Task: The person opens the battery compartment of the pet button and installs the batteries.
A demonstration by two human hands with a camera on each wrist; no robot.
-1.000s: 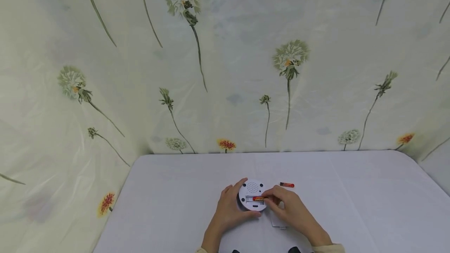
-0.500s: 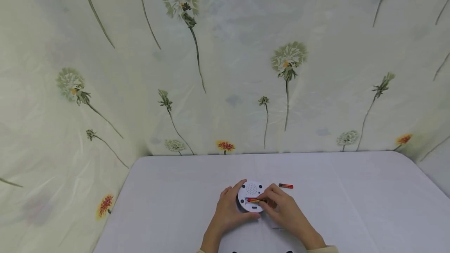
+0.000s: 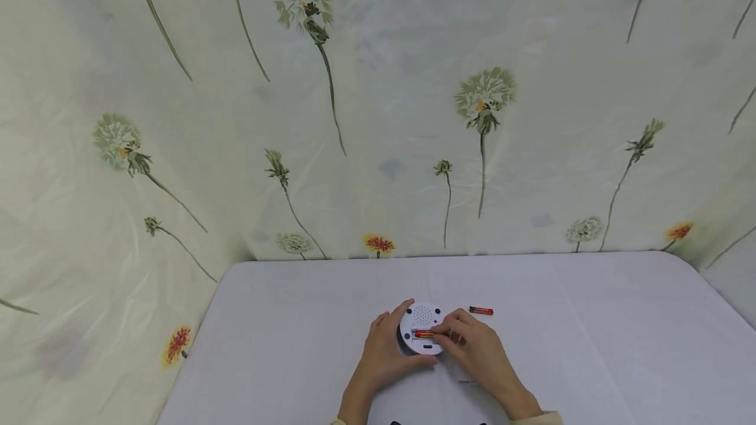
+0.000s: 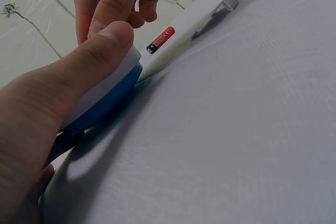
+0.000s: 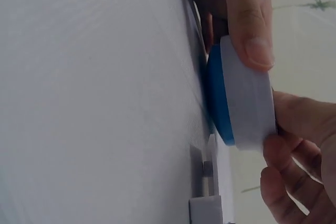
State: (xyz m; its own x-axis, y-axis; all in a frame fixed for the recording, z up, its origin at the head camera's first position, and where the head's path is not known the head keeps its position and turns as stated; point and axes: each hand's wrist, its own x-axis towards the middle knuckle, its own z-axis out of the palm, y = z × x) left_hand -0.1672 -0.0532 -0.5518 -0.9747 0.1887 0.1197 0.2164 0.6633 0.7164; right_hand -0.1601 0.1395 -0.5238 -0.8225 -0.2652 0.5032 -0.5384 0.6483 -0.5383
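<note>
A round device, white on its upturned base and blue below, shows speaker holes (image 3: 422, 315) and a battery slot in the head view. My left hand (image 3: 384, 354) grips its left side, with the thumb (image 4: 113, 38) along the near rim. A red AAA battery (image 3: 422, 334) lies along the slot, its right end between the thumb and fingers of my right hand (image 3: 477, 347). From the right wrist view, the device's white side (image 5: 249, 103) hides the slot. Another red-and-black battery (image 4: 160, 40) lies on the table behind my right hand.
A small white plastic cover (image 4: 229, 2) lies on the white-clothed table (image 3: 283, 320), partly hidden under my right hand in the head view. A curtain printed with dandelions (image 3: 378, 117) hangs behind the table's far edge.
My right hand has moved left with the battery, which now lies further along the slot. My left hand keeps its grip on the device.
</note>
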